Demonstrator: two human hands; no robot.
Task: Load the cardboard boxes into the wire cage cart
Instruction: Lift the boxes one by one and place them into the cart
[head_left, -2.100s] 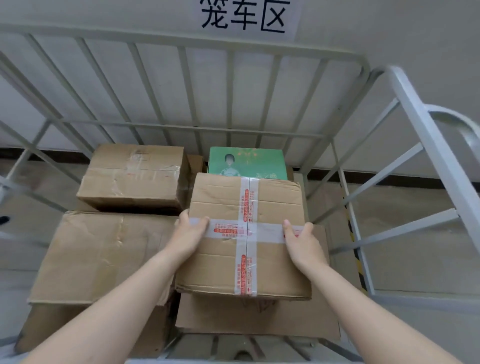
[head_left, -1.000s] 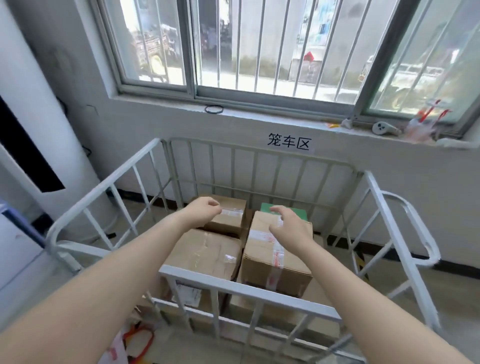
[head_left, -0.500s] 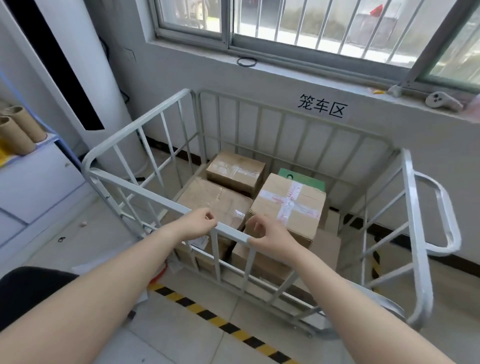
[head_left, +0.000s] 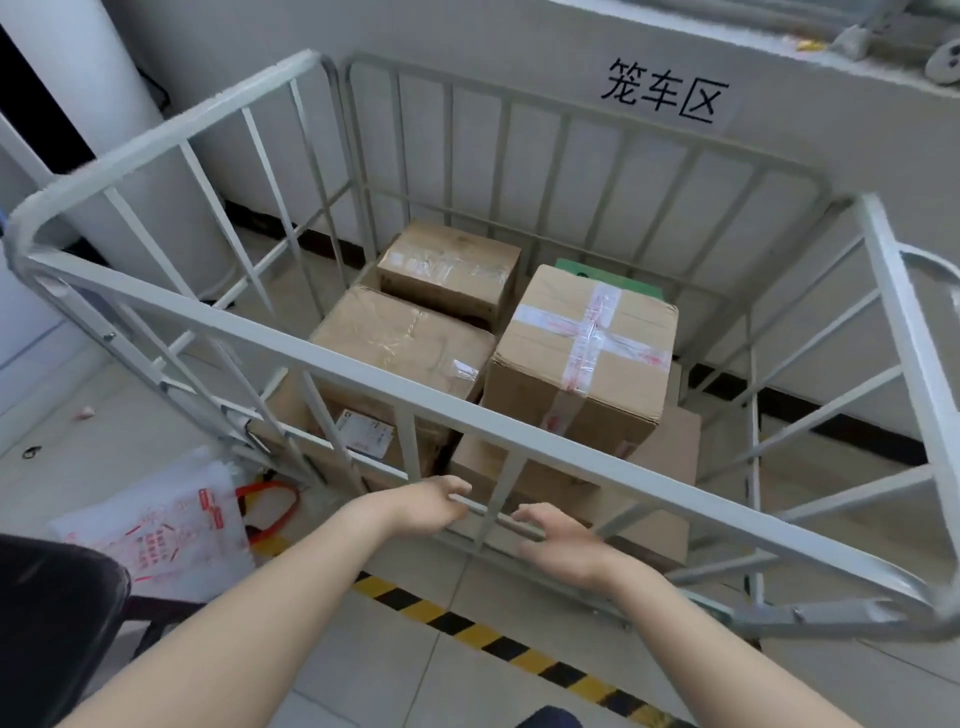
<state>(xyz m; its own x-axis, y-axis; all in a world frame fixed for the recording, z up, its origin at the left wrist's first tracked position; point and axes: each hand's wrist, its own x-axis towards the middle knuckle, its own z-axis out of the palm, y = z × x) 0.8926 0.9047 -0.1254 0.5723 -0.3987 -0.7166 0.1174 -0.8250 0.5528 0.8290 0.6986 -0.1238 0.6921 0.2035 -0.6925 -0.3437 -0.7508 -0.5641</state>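
Cardboard, brown and taped, fills the floor of the wire cage cart (head_left: 363, 358): I count a box with crossed tape (head_left: 582, 353) stacked on a flat carton (head_left: 670, 457), a wide box (head_left: 400, 348) to its left, a smaller box (head_left: 449, 267) behind that, and a green carton (head_left: 608, 278) against the back bars. All lie inside the cage, forward of and above both hands in the picture, beyond the near rail.

My left hand (head_left: 426, 506) is half curled, fingers loose, holding nothing. My right hand (head_left: 558, 538) is spread palm down, also empty. Both sit low outside the cart's near side, by the lower crossbar; whether the left fingertips touch that bar I cannot tell from this angle.

No unloaded box shows in the frame. A white printed bag (head_left: 156, 525) lies on the floor to the left, beside the yellow-and-black floor tape (head_left: 493, 636). Judgement: the next box must be fetched from out of view, so the coming move is a turn away from the cart, neither hand favoured.
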